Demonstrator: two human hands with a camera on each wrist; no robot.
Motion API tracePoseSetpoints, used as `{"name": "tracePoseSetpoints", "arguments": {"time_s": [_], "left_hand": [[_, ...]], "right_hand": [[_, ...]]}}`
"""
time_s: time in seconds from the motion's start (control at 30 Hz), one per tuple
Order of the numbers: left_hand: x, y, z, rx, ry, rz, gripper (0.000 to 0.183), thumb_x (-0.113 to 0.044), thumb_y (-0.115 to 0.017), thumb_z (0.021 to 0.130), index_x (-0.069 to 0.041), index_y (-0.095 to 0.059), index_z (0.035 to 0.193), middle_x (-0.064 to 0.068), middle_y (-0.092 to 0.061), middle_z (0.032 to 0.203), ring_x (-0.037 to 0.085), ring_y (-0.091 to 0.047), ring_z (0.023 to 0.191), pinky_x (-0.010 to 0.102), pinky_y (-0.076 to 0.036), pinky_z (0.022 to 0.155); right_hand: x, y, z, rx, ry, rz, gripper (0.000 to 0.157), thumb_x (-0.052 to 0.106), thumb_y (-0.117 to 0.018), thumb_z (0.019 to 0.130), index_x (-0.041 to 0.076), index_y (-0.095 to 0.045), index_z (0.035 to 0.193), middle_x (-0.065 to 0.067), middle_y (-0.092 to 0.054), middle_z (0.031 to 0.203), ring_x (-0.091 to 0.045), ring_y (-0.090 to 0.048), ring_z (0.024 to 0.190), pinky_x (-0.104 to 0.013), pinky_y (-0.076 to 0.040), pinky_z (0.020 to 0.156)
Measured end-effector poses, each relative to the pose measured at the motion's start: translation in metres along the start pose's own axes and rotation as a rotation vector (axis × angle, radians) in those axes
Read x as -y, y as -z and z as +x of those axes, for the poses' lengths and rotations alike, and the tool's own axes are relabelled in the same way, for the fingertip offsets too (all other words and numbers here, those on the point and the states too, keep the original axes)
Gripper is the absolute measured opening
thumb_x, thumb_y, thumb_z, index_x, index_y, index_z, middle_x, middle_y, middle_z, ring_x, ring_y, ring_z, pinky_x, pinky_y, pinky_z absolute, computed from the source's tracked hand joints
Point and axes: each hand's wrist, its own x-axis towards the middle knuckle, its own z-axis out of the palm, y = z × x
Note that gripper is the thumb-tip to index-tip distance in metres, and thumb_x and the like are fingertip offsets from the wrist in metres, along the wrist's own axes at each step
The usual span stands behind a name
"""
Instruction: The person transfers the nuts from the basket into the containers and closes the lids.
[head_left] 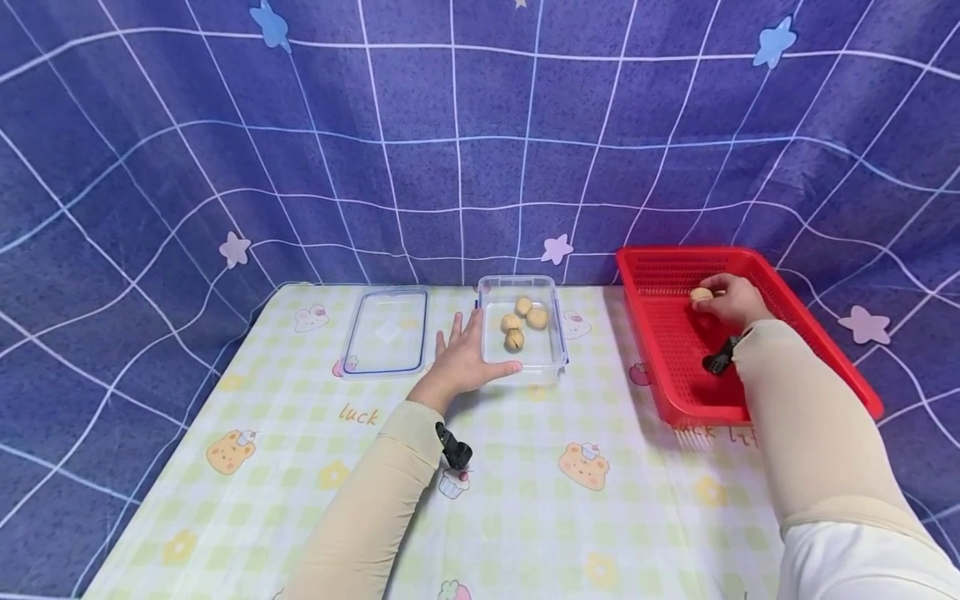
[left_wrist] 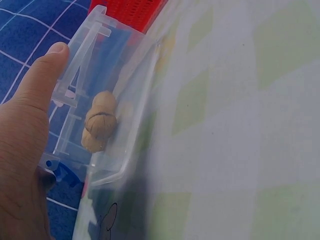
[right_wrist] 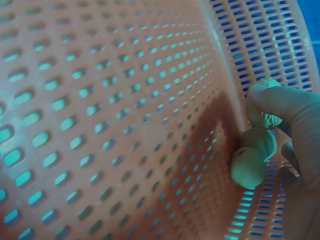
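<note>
With its fingers spread and straight, my left hand (head_left: 461,360) rests against the left side and front edge of a clear plastic food container (head_left: 561,346). Several walnuts (head_left: 537,317) lie on the container's floor; the left wrist view shows a dark seam on one walnut (left_wrist: 101,125). Over at the right, my right hand (head_left: 733,302) reaches inside a red plastic basket (head_left: 678,410). Its thumb and fingers pinch a walnut (right_wrist: 265,112). Two more walnuts (right_wrist: 248,168) sit close by in the basket, hidden behind that hand in the head view.
A clear lid (head_left: 386,333) with a blue seal lies flat left of the container. The patterned tablecloth (head_left: 517,533) covers the table. A blue curtain (head_left: 420,167) with grid lines hangs right behind. Slotted walls (right_wrist: 150,100) enclose the basket.
</note>
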Motion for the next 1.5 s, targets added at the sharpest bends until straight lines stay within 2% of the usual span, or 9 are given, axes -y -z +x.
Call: {"name": "tracePoseSetpoints", "arguments": {"time_s": [0.13, 0.33, 0.43, 0.6, 0.77, 0.9, 1.0, 1.17, 1.5], "left_hand": [[0.001, -0.001, 0.000, 0.000, 0.003, 0.007, 0.129, -0.077, -0.069, 0.077, -0.012, 0.000, 0.164, 0.005, -0.010, 0.170, 0.029, 0.007, 0.156, 0.060, 0.005, 0.121], [0.002, -0.001, 0.001, -0.002, -0.003, 0.008, 0.128, -0.077, -0.069, 0.077, -0.011, -0.002, 0.164, 0.006, -0.010, 0.170, 0.030, 0.006, 0.156, 0.061, 0.006, 0.121], [0.002, -0.001, 0.001, -0.002, -0.005, 0.019, 0.129, -0.079, -0.067, 0.076, -0.011, -0.001, 0.164, 0.005, -0.009, 0.170, 0.030, 0.006, 0.156, 0.061, 0.005, 0.121], [0.001, 0.001, 0.000, 0.010, -0.006, 0.022, 0.128, -0.078, -0.067, 0.077, -0.012, 0.000, 0.164, 0.006, -0.009, 0.170, 0.030, 0.007, 0.156, 0.061, 0.006, 0.121], [-0.002, 0.003, -0.001, 0.010, -0.004, -0.008, 0.126, -0.073, -0.070, 0.079, -0.010, -0.001, 0.164, 0.006, -0.008, 0.170, 0.029, 0.009, 0.156, 0.061, 0.008, 0.121], [-0.002, 0.004, -0.001, 0.015, 0.002, -0.006, 0.126, -0.073, -0.070, 0.079, -0.011, 0.000, 0.164, 0.006, -0.007, 0.170, 0.027, 0.010, 0.156, 0.060, 0.008, 0.121], [-0.002, 0.004, -0.001, 0.016, 0.003, 0.000, 0.126, -0.073, -0.070, 0.079, -0.010, -0.001, 0.164, 0.006, -0.007, 0.170, 0.028, 0.008, 0.156, 0.060, 0.007, 0.121], [-0.002, 0.004, -0.001, 0.020, -0.002, 0.011, 0.126, -0.073, -0.069, 0.080, -0.010, 0.000, 0.163, 0.006, -0.006, 0.170, 0.029, 0.009, 0.156, 0.061, 0.006, 0.121], [-0.002, 0.003, 0.000, 0.019, 0.000, 0.019, 0.126, -0.073, -0.069, 0.079, -0.009, 0.000, 0.163, 0.007, -0.007, 0.170, 0.031, 0.007, 0.156, 0.061, 0.006, 0.121]], "right_hand": [[0.006, 0.005, 0.002, -0.011, -0.004, -0.005, 0.054, 0.019, -0.078, 0.088, -0.010, -0.055, 0.127, -0.009, -0.065, 0.087, -0.010, -0.056, 0.064, -0.024, -0.051, 0.053], [0.017, 0.006, 0.002, -0.060, 0.037, -0.063, 0.052, 0.025, -0.076, 0.090, -0.005, -0.058, 0.128, -0.028, -0.062, 0.115, -0.029, -0.053, 0.093, -0.024, -0.043, 0.071], [0.024, 0.005, 0.003, -0.064, 0.038, -0.029, 0.051, 0.025, -0.076, 0.091, -0.006, -0.058, 0.128, -0.027, -0.061, 0.116, -0.026, -0.054, 0.091, -0.021, -0.043, 0.071], [0.039, 0.003, 0.003, -0.080, 0.029, 0.038, 0.048, 0.024, -0.077, 0.091, -0.003, -0.059, 0.127, -0.012, -0.062, 0.105, -0.012, -0.053, 0.073, -0.024, -0.047, 0.056], [0.052, 0.001, 0.003, -0.090, 0.041, 0.096, 0.048, 0.024, -0.078, 0.090, -0.001, -0.059, 0.126, -0.002, -0.061, 0.098, -0.008, -0.049, 0.061, -0.027, -0.044, 0.045], [0.062, -0.002, 0.002, -0.095, 0.068, 0.124, 0.047, 0.020, -0.078, 0.090, -0.003, -0.059, 0.126, -0.007, -0.063, 0.103, -0.004, -0.050, 0.067, -0.021, -0.045, 0.051], [0.068, -0.005, 0.001, -0.101, 0.090, 0.136, 0.046, 0.018, -0.078, 0.091, -0.005, -0.059, 0.126, -0.007, -0.064, 0.104, -0.004, -0.051, 0.079, -0.014, -0.044, 0.066], [0.075, -0.009, 0.003, -0.117, 0.094, 0.160, 0.046, 0.020, -0.078, 0.090, -0.002, -0.061, 0.126, 0.000, -0.064, 0.098, -0.008, -0.054, 0.084, -0.015, -0.045, 0.071], [0.090, -0.016, 0.007, -0.143, 0.136, 0.180, 0.046, 0.020, -0.079, 0.089, -0.001, -0.062, 0.127, -0.008, -0.065, 0.106, -0.009, -0.053, 0.091, -0.017, -0.042, 0.078]]}}
